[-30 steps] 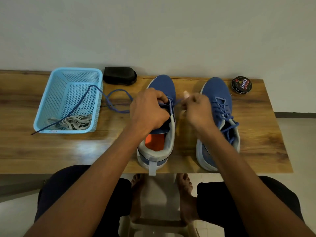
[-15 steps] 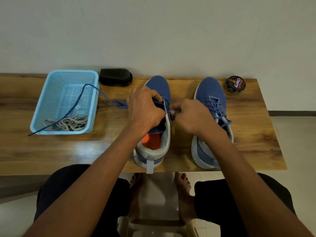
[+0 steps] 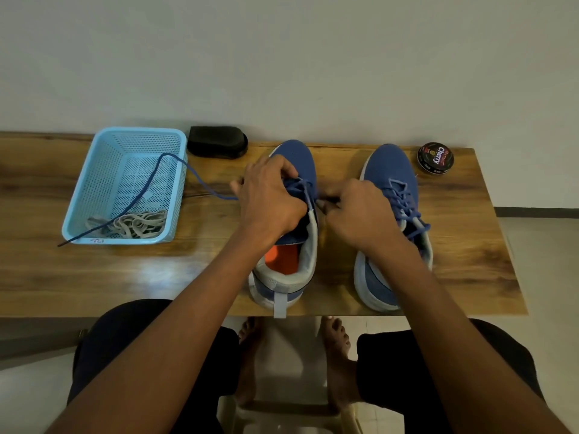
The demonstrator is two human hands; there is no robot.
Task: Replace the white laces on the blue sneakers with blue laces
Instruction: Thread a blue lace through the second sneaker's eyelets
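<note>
You are working on a glossy wood-grain tabletop (image 3: 94, 277); the sneakers (image 3: 391, 170) are showing matt knit cloth, the basket (image 3: 94, 170) perforated plastic.

The left hand (image 3: 269, 203) covers the left sneaker's (image 3: 296, 161) eyelets, so the blue lace's (image 3: 150, 186) path beneath cannot be told. What the right hand (image 3: 357, 214) pinches is hidden (fingertips curl under). The counter (image 3: 37, 277) runs off-frame beyond the left hand.

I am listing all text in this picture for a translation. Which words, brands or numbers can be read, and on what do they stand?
"Cherry": on the lid of the round black tin.
Smaller print around the tin's rim: too small to read.
Dark handwritten mark on the near wall of the blue basket: not legible.
</note>
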